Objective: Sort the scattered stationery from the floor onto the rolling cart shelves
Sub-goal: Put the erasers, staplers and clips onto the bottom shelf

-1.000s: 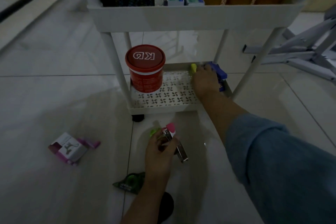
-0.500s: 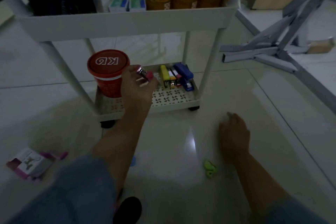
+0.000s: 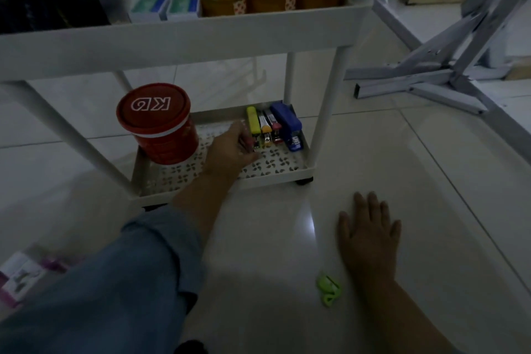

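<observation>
While the left hand sets the pink stapler down, line it up with the row.
Its fingers curl round it on the bottom shelf, just beside the yellow stapler — right hand flat and empty on the floor.

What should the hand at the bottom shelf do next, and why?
Probably the left hand should let go of the small pink stapler and pull back. The stapler seems to lie on the white perforated bottom shelf, right beside the slim yellow stapler in the row. A small bright green plastic item waits on the white tiled floor by the flat right hand.
</observation>
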The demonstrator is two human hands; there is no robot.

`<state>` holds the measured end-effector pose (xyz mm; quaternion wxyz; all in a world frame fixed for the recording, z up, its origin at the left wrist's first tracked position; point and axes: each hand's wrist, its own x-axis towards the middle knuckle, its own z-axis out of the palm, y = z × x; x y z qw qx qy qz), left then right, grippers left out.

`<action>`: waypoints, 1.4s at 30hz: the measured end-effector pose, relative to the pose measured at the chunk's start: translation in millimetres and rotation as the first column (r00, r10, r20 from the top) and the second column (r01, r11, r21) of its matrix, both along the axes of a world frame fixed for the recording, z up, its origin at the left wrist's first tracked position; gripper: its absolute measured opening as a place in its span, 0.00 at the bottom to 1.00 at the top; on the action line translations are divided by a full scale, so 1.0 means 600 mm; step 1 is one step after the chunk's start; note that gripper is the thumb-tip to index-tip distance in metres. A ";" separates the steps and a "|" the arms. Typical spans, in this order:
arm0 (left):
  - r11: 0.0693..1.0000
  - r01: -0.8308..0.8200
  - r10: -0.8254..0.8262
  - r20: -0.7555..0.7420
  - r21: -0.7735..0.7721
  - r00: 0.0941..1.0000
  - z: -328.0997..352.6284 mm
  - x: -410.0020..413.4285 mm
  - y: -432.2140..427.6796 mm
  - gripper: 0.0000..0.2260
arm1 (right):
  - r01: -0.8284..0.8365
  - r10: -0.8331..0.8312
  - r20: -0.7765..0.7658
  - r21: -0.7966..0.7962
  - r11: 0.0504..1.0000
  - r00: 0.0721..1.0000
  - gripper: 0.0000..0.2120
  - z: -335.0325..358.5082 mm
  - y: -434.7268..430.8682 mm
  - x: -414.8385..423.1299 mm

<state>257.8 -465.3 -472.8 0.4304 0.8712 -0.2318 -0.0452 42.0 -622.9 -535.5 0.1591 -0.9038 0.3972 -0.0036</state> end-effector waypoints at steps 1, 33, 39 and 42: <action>1.000 -0.002 0.001 -0.016 -0.023 1.000 -0.002 -0.003 0.000 0.12 | -0.001 0.001 0.005 0.007 1.000 1.000 0.28 0.001 0.000 0.000; 0.908 -0.418 0.392 -0.294 -0.030 0.872 -0.003 0.056 -0.064 0.14 | 0.002 -0.002 0.032 -0.011 1.000 0.999 0.28 -0.013 -0.002 0.000; 0.884 -0.435 0.398 -0.213 -0.171 0.892 0.051 -0.025 -0.023 0.15 | -0.042 0.044 -0.027 0.049 0.998 0.999 0.27 0.001 0.004 -0.004; 0.898 -0.334 0.320 -0.098 -0.286 0.943 0.075 -0.115 0.021 0.14 | -0.060 0.085 -0.129 0.182 0.981 0.988 0.27 0.020 -0.023 0.001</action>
